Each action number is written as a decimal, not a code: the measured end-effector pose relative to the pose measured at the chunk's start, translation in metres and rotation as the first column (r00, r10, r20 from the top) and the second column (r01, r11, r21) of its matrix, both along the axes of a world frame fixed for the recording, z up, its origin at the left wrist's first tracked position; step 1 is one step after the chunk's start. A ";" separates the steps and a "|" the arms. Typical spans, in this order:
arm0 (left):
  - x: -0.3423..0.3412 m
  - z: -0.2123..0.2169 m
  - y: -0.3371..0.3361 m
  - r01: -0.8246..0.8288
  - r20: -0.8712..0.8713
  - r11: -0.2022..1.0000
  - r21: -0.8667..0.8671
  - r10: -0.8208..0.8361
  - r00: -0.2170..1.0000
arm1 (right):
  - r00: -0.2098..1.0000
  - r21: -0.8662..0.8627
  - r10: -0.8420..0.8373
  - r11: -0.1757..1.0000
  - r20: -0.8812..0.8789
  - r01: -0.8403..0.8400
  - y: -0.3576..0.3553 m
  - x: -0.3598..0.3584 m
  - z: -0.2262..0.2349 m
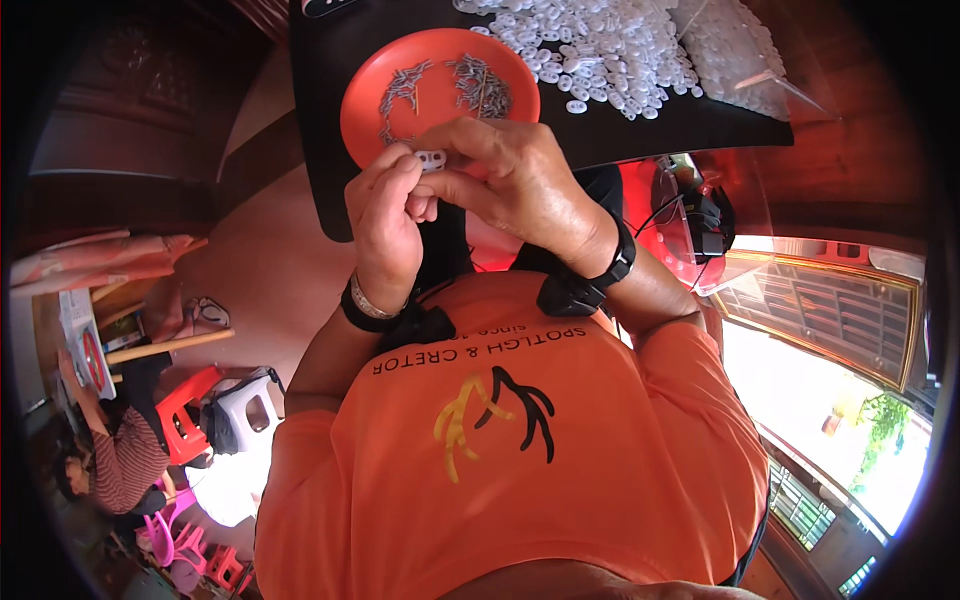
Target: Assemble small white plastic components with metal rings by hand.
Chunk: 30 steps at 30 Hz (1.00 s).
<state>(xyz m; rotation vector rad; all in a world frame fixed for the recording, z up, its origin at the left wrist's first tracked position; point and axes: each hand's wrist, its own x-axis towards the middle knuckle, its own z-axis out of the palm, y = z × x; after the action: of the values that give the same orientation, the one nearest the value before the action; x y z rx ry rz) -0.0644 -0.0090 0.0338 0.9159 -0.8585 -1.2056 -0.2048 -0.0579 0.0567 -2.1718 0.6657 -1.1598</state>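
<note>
Holding a small white plastic piece [431, 159] between them, both hands meet at the centre of the frame, just below the orange plate [365, 95]. The left hand [385, 215] is curled, its fingertips pinched against the left end of the piece. The right hand [520, 180] is also closed in a pinch, thumb and forefinger gripping the piece from the right and above. Both hands touch each other at the fingers. Whether anything else sits in the pinch cannot be told.

The orange plate lies on the black table [640, 125] in the upper centre of the frame and carries two loose clusters of small grey metal pins [480, 85]. A large heap of white plastic pieces [600, 45] of the same kind spreads across the table at the upper right, partly beside a clear plastic bag [740, 45].

Each wrist bears a black strap [615, 265]; the left wrist also shows a pale bracelet [368, 303]. An orange shirt [560, 450] fills the lower centre. At the lower left of the frame another person in a striped top [125, 465] sits near red and white plastic stools [190, 410].
</note>
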 end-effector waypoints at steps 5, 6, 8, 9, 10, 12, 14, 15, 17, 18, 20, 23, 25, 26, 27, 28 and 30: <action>0.000 -0.002 0.001 0.014 0.011 1.000 0.000 -0.014 1.000 | 0.998 -0.103 -0.053 0.993 -0.038 0.049 0.002 0.000 -0.001; -0.002 0.000 0.001 -0.001 0.027 1.000 0.010 0.001 1.000 | 0.997 -0.092 -0.063 0.994 -0.039 0.059 0.004 0.000 -0.002; -0.001 0.000 0.001 -0.020 0.044 1.000 0.022 0.019 0.999 | 0.997 -0.078 -0.069 0.995 -0.039 0.065 0.005 0.001 -0.005; 0.000 0.000 0.002 -0.014 0.054 1.000 0.018 0.013 0.998 | 0.997 -0.108 -0.075 0.992 -0.037 0.071 0.005 0.002 -0.006; 0.000 -0.001 0.002 -0.008 0.063 1.000 0.015 0.007 0.998 | 0.996 -0.137 -0.082 0.988 -0.035 0.076 0.006 0.002 -0.007; -0.003 -0.001 0.000 -0.037 0.080 0.999 0.003 0.036 0.996 | 0.994 -0.163 -0.098 0.983 -0.041 0.090 0.007 0.003 -0.006; -0.005 -0.002 0.000 -0.063 0.095 0.998 -0.011 0.063 0.993 | 0.992 -0.189 -0.117 0.976 -0.048 0.106 0.008 0.004 -0.007; -0.005 -0.004 0.000 -0.073 0.102 0.997 -0.010 0.073 0.992 | 0.993 -0.182 -0.114 0.978 -0.031 0.107 0.007 0.004 -0.010; -0.007 -0.005 0.000 -0.081 0.108 0.997 -0.009 0.082 0.991 | 0.993 -0.174 -0.113 0.979 -0.015 0.109 0.007 0.004 -0.013; -0.007 -0.006 0.000 -0.092 0.102 0.996 0.005 0.091 0.991 | 0.993 -0.191 -0.119 0.975 -0.008 0.115 0.007 0.005 -0.014; -0.007 -0.007 0.000 -0.101 0.095 0.995 0.020 0.098 0.991 | 0.992 -0.207 -0.126 0.971 -0.002 0.123 0.006 0.004 -0.016; -0.005 -0.004 0.002 -0.054 0.078 0.998 -0.031 0.056 0.995 | 0.994 -0.204 -0.105 0.973 0.006 0.104 0.007 0.004 -0.019; -0.006 0.004 0.004 -0.078 0.184 0.992 -0.095 0.095 0.978 | 0.994 -0.170 -0.099 0.980 0.035 0.103 0.007 0.004 -0.015; -0.005 0.004 0.004 -0.081 0.186 0.992 -0.093 0.098 0.978 | 0.995 -0.169 -0.096 0.980 0.038 0.101 0.006 0.004 -0.013; -0.003 0.004 0.004 -0.075 0.160 0.994 -0.081 0.087 0.983 | 0.995 -0.089 -0.037 0.995 0.087 0.045 0.004 0.004 -0.012; -0.001 0.004 0.003 -0.070 0.134 0.995 -0.068 0.078 0.988 | 0.990 -0.011 0.018 1.000 0.142 -0.017 0.002 0.004 -0.011; -0.002 0.006 0.002 -0.066 0.122 0.996 -0.068 0.074 0.990 | 0.990 -0.013 0.025 1.000 0.136 -0.023 0.002 0.001 -0.013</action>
<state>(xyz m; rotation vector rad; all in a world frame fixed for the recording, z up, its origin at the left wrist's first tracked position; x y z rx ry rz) -0.0663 -0.0066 0.0398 0.9694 -0.9513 -1.0638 -0.2037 -0.0561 0.0437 -2.0822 0.5732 -1.2887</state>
